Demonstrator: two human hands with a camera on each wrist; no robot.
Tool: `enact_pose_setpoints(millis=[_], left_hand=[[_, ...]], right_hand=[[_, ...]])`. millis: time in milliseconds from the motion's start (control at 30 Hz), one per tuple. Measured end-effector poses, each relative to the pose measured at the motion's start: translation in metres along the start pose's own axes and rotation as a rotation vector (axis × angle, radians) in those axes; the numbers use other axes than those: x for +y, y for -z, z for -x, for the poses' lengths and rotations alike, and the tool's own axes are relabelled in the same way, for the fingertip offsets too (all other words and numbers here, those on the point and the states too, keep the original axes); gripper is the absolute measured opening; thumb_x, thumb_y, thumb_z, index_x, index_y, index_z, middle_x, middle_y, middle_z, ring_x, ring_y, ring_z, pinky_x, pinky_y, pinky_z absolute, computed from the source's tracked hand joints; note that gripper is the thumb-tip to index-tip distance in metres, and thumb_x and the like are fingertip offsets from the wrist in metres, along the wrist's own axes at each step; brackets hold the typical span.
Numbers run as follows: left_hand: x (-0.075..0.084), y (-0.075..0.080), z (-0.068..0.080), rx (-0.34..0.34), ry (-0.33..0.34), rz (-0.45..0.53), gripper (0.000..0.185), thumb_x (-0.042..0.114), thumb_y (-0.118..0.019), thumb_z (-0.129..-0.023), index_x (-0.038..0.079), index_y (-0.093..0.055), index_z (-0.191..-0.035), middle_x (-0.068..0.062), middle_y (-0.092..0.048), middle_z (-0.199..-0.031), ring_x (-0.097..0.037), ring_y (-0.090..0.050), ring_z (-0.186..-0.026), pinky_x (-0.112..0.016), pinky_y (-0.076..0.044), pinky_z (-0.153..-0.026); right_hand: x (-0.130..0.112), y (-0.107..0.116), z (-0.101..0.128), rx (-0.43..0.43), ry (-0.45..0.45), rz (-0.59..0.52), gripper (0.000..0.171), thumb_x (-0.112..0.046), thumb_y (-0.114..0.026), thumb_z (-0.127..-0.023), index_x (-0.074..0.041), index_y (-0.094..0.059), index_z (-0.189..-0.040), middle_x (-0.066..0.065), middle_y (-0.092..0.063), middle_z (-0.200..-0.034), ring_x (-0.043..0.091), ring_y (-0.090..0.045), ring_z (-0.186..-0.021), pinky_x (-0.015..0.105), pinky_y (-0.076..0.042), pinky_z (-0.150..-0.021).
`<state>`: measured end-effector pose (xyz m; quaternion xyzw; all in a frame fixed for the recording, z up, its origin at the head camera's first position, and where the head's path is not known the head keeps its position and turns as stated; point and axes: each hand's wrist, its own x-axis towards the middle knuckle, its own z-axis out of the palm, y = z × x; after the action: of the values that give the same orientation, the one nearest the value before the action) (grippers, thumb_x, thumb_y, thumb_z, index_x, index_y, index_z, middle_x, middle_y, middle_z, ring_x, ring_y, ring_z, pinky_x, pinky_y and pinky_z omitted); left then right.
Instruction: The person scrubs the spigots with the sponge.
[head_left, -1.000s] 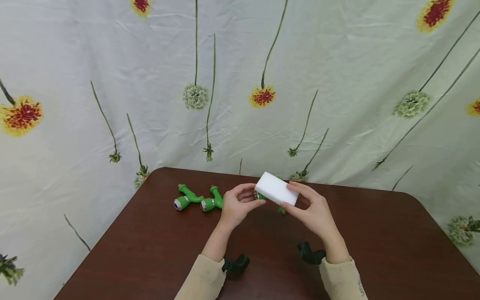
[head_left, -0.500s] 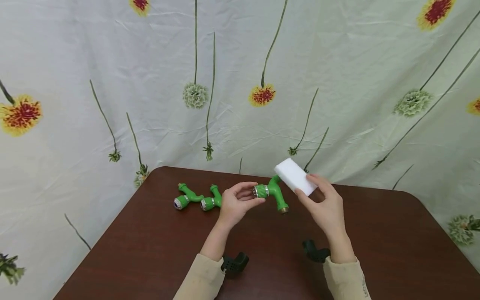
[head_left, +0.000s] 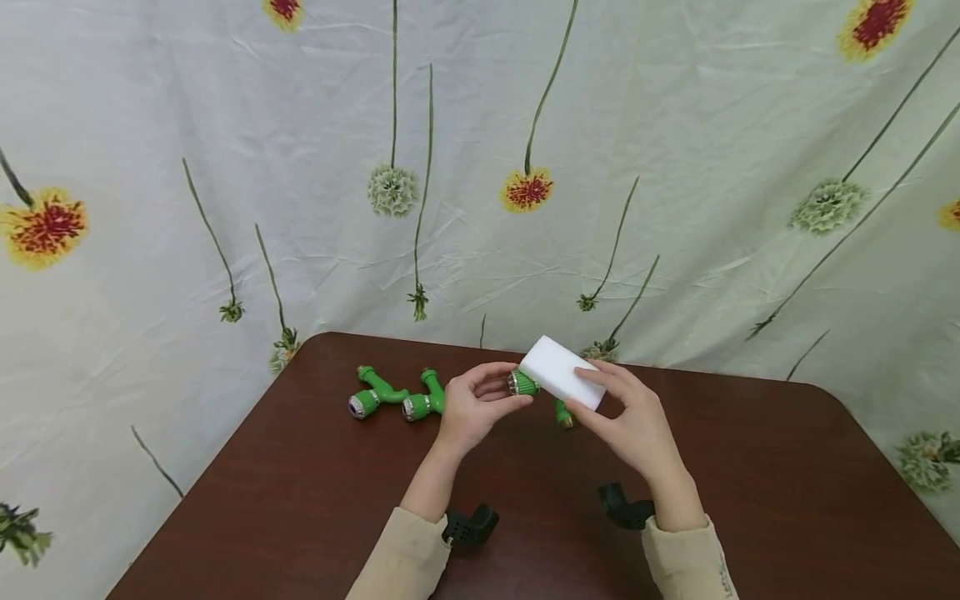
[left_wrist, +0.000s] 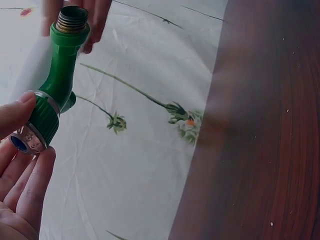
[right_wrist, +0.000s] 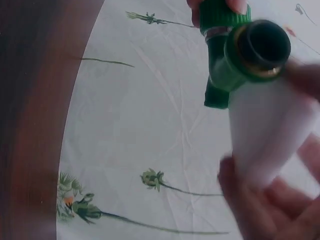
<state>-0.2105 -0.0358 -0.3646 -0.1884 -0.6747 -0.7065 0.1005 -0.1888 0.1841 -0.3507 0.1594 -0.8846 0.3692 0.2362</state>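
Head view: the left hand (head_left: 472,410) pinches a green tap (head_left: 522,384); the right hand (head_left: 630,425) holds a white sponge (head_left: 561,372) against the tap.

sponge (head_left: 561,372) on fitting (head_left: 522,384), table (head_left: 750,483) below

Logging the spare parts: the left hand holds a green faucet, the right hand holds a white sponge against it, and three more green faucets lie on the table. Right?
Not quite: the head view shows two more green faucets on the table, not three. The rest holds: left hand grips the green faucet, right hand holds the white sponge against it.
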Motion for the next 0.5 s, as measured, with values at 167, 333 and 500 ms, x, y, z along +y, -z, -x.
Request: enact_pose_setpoints(millis=[167,333,500], left_hand=[[0.0014,0.0006,-0.0006,-0.008,0.007,0.011,0.042,-0.009,-0.075,-0.072,-0.012,-0.061,-0.111,-0.027,-0.063,-0.106,-0.039,-0.064,-0.095,-0.031,-0.055,-0.078],[0.0024,0.0007,-0.0004,0.000,0.017,0.012,0.042,-0.009,-0.076,-0.071,-0.011,-0.062,-0.111,-0.026,-0.064,-0.105,-0.039,-0.064,-0.095,-0.031,-0.055,-0.078],[0.0026,0.0002,-0.0001,0.014,-0.005,0.000,0.041,-0.008,-0.076,-0.072,-0.010,-0.063,-0.110,-0.026,-0.064,-0.106,-0.038,-0.064,-0.096,-0.032,-0.055,-0.078]], right_hand=[[0.0074,0.0053,-0.0019,0.219,-0.130,0.114,0.041,-0.016,-0.078,-0.077,-0.003,-0.066,-0.115,0.018,-0.055,-0.124,0.037,-0.052,-0.110,0.051,-0.046,-0.081],[0.0060,0.0066,-0.0017,0.173,-0.079,-0.024,0.040,-0.012,-0.078,-0.077,-0.007,-0.066,-0.115,0.013,-0.054,-0.127,0.031,-0.051,-0.114,0.048,-0.047,-0.083],[-0.0009,0.0051,0.0013,-0.027,0.034,-0.122,0.037,-0.012,-0.076,-0.079,-0.013,-0.067,-0.115,0.006,-0.053,-0.131,0.027,-0.048,-0.120,0.048,-0.047,-0.084]])
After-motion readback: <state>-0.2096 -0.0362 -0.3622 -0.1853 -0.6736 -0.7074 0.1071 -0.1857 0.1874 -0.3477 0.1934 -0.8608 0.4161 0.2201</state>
